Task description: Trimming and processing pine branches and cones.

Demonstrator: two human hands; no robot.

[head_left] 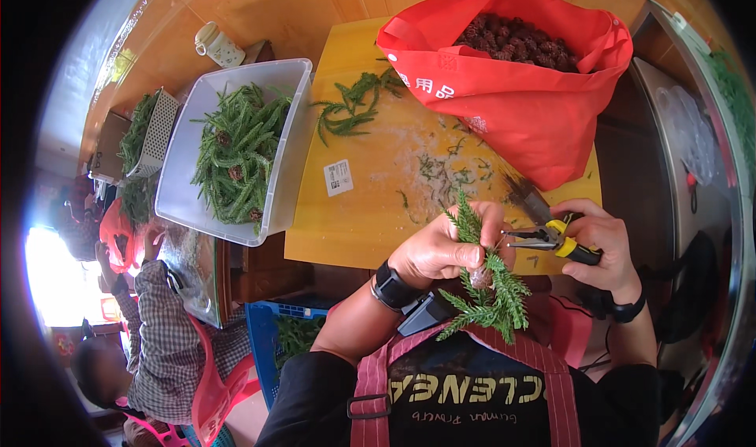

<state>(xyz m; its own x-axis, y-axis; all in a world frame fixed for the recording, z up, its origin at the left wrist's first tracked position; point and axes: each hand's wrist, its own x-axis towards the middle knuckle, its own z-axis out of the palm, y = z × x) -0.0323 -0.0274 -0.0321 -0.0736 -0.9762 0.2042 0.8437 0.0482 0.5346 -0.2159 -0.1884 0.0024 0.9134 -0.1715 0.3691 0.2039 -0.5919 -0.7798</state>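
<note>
Between the thumb and fingers of my left hand [445, 248] is a green artificial pine sprig [496, 297], its branches hanging toward my apron. A brownish pine cone [480, 277] sits at the sprig's middle, just under my thumb. My right hand [602, 246] is wrapped round the yellow-and-black handles of a pair of pliers [563, 238]. The pliers' jaws reach toward the sprig beside my left fingertips. Whether they grip a wire there is too small to tell.
A red bag [512, 92] of pine cones stands on the yellow table [315, 234]; a brush [526, 199] lies by it. Green scraps [441, 167] and loose sprigs [350, 108] are scattered there. Left are a clear bin [299, 140] of sprigs and another person [165, 329].
</note>
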